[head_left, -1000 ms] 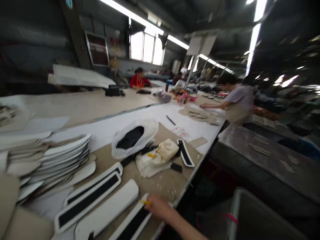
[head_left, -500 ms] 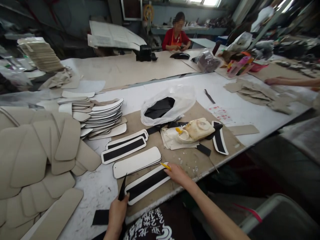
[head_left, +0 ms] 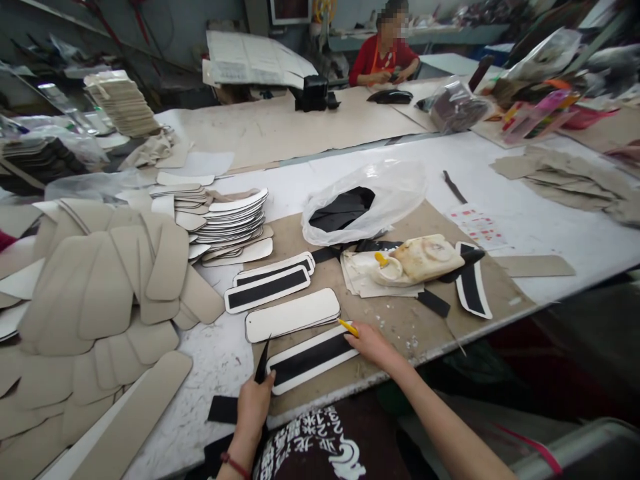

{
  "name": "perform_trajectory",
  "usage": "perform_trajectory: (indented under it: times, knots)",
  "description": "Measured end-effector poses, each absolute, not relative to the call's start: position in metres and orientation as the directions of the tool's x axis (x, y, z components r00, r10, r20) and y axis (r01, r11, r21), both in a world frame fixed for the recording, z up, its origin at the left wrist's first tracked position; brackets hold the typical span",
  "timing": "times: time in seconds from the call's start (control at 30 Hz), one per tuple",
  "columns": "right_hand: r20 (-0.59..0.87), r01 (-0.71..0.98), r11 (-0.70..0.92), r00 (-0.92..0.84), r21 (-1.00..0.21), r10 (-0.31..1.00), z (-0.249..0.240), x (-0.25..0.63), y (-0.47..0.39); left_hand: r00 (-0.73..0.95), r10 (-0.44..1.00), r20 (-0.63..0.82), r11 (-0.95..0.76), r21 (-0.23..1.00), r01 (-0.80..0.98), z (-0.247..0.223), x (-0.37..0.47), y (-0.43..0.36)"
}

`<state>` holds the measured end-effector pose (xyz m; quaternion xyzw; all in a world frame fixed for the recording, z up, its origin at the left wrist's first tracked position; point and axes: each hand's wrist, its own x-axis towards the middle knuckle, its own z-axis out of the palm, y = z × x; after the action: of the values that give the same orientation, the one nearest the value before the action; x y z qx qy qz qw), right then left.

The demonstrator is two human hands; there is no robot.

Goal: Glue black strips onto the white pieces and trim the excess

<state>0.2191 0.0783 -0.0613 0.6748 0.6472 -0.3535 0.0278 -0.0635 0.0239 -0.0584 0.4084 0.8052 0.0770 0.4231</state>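
Note:
A white-edged panel with a black strip (head_left: 314, 361) along its middle lies slanted in front of me. My left hand (head_left: 254, 398) is closed at its left end, thumb by the strip's end, and a dark pointed strip (head_left: 263, 360) stands up from its fingers. At the panel's right end, my right hand (head_left: 371, 345) is closed round a thin yellow stick (head_left: 349, 327), its fingers on the end of the black strip. Just beyond lies a small stack of plain white panels (head_left: 293, 316). Farther off are finished-looking panels with black strips (head_left: 267, 289).
A cut-open cream container (head_left: 423, 260) with a yellow piece in its opening sits right of centre. Behind it, a clear bag (head_left: 395, 190) holds black pieces. Beige panels (head_left: 113, 287) spread across the left beside a white stack (head_left: 235, 217). A co-worker (head_left: 383, 57) sits across the table.
The view has swung left, so everything sits farther right in the picture. Both hands keep their places at the ends of the panel, with the yellow stick still in the right.

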Motion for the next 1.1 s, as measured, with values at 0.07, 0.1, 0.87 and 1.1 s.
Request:
perform_trajectory:
  times: [0.07, 0.1, 0.87, 1.1]
  knots:
    - [-0.515, 0.900, -0.164, -0.076, -0.405, 0.854, -0.061, 0.218, 0.079, -0.312, 0.722, -0.618, 0.656, 0.466, 0.594, -0.059, -0.063, 0.024]
    - [-0.515, 0.903, -0.165, -0.071, -0.397, 0.854, -0.061, 0.218, 0.079, -0.316, 0.722, -0.616, 0.657, 0.463, 0.595, -0.059, -0.063, 0.024]
    - [-0.561, 0.940, -0.244, 0.072, -0.238, 0.825, -0.044, 0.223, 0.081, -0.257, 0.729, -0.635, 0.605, 0.422, 0.675, -0.064, -0.068, 0.023]
    - [-0.551, 0.928, -0.221, 0.021, -0.300, 0.834, -0.049, 0.226, 0.078, -0.236, 0.732, -0.639, 0.591, 0.423, 0.687, -0.068, -0.069, 0.023]
